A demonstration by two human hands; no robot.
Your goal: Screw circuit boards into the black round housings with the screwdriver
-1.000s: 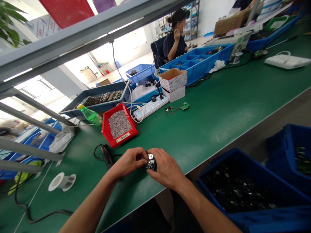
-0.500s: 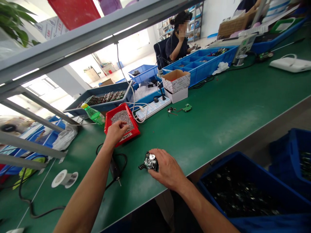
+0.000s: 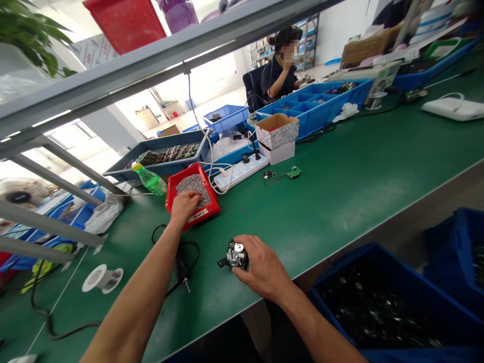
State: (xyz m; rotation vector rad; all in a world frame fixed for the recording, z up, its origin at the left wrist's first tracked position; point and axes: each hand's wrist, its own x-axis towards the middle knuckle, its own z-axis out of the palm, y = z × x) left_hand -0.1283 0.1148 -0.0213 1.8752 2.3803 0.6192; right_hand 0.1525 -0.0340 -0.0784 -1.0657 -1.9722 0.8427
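My left hand reaches over the red bin with its fingers pinched together at the heap of small metal screws. Whatever lies between the fingertips is too small to make out. My right hand is wrapped round the right side of a small black device with a silvery disc on top, near the table's front edge. A short black piece sticks out from the device's left side. Between my forearms lies a black electric screwdriver with a thin metal tip.
A solder spool lies at left. Behind the red bin stand a green bottle, a power strip and a small carton. A green circuit board lies on the table. Blue crates stand below the edge. A person sits beyond.
My left hand's fingers have drawn closer together over the screws. The whole view has shifted slightly; my right hand keeps its hold on the device.
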